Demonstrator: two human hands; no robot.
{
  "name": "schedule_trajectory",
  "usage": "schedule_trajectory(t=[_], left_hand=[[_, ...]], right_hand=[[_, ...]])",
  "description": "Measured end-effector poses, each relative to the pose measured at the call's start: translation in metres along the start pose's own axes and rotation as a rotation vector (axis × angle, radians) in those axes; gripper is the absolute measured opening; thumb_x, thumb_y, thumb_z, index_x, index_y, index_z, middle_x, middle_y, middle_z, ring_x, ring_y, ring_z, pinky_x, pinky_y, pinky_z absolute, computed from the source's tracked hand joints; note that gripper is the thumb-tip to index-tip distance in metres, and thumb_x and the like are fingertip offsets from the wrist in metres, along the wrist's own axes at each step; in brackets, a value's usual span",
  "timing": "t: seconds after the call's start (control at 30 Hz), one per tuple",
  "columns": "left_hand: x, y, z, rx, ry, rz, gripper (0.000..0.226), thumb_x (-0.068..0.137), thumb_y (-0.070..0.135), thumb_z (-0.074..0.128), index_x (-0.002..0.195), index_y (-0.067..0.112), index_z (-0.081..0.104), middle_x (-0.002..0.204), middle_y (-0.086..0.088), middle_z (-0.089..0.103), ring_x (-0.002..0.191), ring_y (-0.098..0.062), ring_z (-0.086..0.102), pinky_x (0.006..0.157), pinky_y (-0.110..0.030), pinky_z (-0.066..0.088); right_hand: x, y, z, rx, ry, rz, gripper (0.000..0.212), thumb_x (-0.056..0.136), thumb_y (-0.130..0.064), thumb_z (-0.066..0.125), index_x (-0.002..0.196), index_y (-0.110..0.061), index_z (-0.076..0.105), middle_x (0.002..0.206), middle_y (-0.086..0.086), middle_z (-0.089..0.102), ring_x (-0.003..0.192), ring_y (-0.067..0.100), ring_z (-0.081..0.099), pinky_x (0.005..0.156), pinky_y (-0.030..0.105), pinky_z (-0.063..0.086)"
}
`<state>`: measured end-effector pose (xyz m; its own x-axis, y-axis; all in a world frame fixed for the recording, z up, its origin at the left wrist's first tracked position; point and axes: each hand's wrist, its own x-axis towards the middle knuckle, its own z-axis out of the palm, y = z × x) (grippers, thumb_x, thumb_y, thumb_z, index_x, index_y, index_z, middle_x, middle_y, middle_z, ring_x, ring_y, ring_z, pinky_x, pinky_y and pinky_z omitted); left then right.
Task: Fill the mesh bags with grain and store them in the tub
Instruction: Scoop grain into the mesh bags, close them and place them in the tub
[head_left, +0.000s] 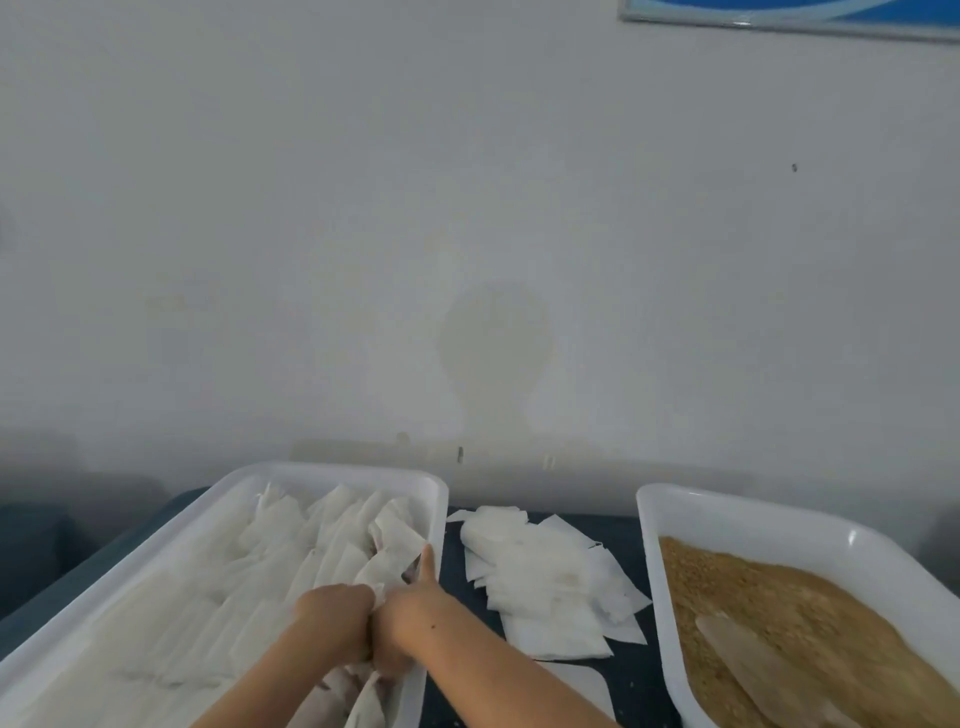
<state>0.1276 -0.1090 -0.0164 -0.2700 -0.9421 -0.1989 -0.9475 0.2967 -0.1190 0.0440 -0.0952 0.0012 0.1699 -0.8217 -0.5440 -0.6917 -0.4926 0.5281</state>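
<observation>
I have both hands, left hand (335, 616) and right hand (415, 605), fingers clamped on a filled mesh bag (392, 551) inside the left tub (332, 475); a loose grip could spill grain (810, 618).

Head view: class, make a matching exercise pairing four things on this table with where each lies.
Things:
1. both hands
2. grain
3. loose pile of empty bags
4. scoop

Places:
A. on the dark tabletop between the tubs
B. lying on the grain
C. in the left tub among the bags
D. filling the right tub

Pairs: 1-C, 2-D, 3-A, 4-B
</observation>
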Motion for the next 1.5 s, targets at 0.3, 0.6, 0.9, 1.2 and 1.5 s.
schedule_trajectory(t=[0.3,0.6,0.9,1.2,1.5], left_hand=[[-0.007,-0.001,-0.021,-0.113,0.263,-0.096,0.042,0.091,0.041,0.053,0.120,0.014,0.039,0.121,0.000,0.058,0.113,-0.019,0.055,0.086,-0.026,0.043],[-0.008,0.089,-0.083,-0.535,0.550,0.188,0.010,0.092,0.024,0.049,0.098,0.017,0.044,0.101,-0.001,0.059,0.094,-0.021,0.053,0.072,-0.029,0.039],[0.064,0.179,-0.047,-0.293,0.224,0.146,0.033,0.093,0.016,0.045,0.124,0.022,0.056,0.127,-0.002,0.056,0.116,-0.020,0.053,0.095,-0.026,0.041],[0.100,0.213,-0.006,0.050,0.302,0.298,0.032,0.096,0.027,0.049,0.126,0.015,0.045,0.126,-0.009,0.051,0.115,-0.027,0.048,0.091,-0.034,0.038],[0.095,0.202,-0.041,-0.230,0.469,0.126,0.023,0.099,0.025,0.040,0.104,0.027,0.062,0.108,0.001,0.064,0.100,-0.019,0.060,0.067,-0.026,0.032]], right_hand=[[-0.047,0.025,0.032,0.979,0.686,-0.037,0.033,0.092,-0.009,0.040,0.106,-0.015,0.069,0.123,0.005,0.061,0.125,0.026,0.040,0.115,0.045,0.000],[-0.088,0.123,0.105,1.494,0.905,0.418,0.031,0.090,0.002,0.041,0.109,-0.010,0.063,0.112,0.004,0.064,0.100,0.015,0.057,0.078,0.021,0.040],[-0.127,0.176,0.176,1.480,0.859,0.576,0.028,0.092,-0.002,0.043,0.091,-0.017,0.066,0.101,0.000,0.065,0.096,0.012,0.058,0.082,0.021,0.041],[-0.136,0.167,0.239,1.531,0.910,0.560,0.028,0.095,0.000,0.046,0.091,-0.021,0.064,0.098,-0.007,0.065,0.093,-0.001,0.059,0.078,0.006,0.044],[-0.129,0.166,0.243,1.650,0.986,0.552,0.028,0.094,-0.001,0.046,0.088,-0.019,0.066,0.092,-0.008,0.066,0.088,-0.002,0.060,0.068,0.005,0.044]])
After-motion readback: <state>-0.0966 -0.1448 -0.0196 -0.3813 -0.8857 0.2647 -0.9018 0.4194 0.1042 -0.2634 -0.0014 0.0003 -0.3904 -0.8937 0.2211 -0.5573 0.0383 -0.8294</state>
